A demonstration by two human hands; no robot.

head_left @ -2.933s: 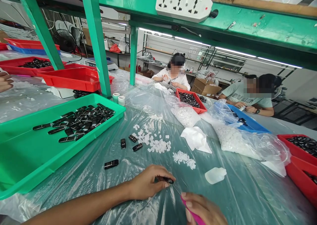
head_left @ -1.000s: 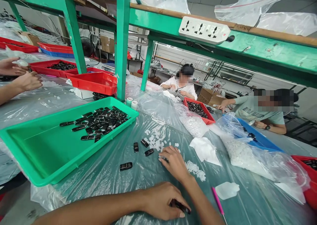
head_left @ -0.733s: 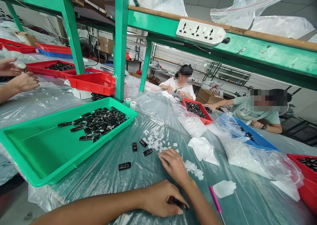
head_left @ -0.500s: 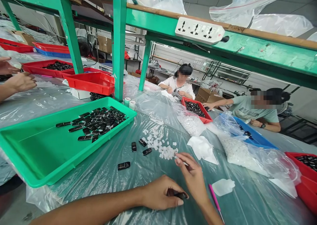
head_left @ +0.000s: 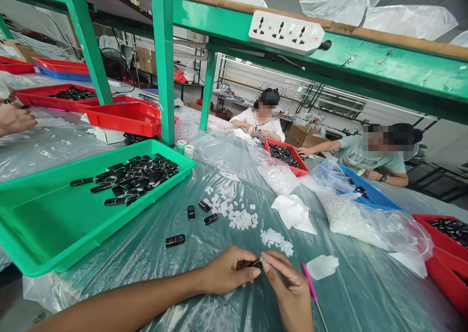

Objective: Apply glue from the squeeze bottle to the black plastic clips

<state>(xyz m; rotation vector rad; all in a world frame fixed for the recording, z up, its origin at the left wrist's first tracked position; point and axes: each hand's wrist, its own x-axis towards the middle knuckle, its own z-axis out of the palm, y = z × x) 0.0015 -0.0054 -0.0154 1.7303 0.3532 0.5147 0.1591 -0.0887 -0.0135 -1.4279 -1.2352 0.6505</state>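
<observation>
My left hand point(head_left: 224, 272) is closed around a small black plastic casing point(head_left: 255, 263), its end poking out between thumb and fingers. Thumb and fingertips of my right hand point(head_left: 288, 284) pinch a tiny whitish piece against that end; the fingers mostly hide it. Just beyond my hands lie a pile of small white pieces point(head_left: 243, 220) and a heap of finer translucent bits point(head_left: 277, 241). Several loose black casings point(head_left: 175, 240) rest to the left. Beside my right hand are a pink-handled tool point(head_left: 309, 282) with a thin metal shaft and a translucent white bottle point(head_left: 322, 267) on its side.
A green tray point(head_left: 47, 246) with many black casings stands at left. Bags of white pieces point(head_left: 351, 224), a blue tray point(head_left: 380, 195) and red trays point(head_left: 444, 268) are on the right. A green shelf frame point(head_left: 164, 68) rises ahead. Two people sit across; another person's hand point(head_left: 16, 119) shows far left.
My right hand has come back from the white pieces to the black casing in my left hand. My left hand has lifted and turned the casing's end toward it. The view has shifted slightly.
</observation>
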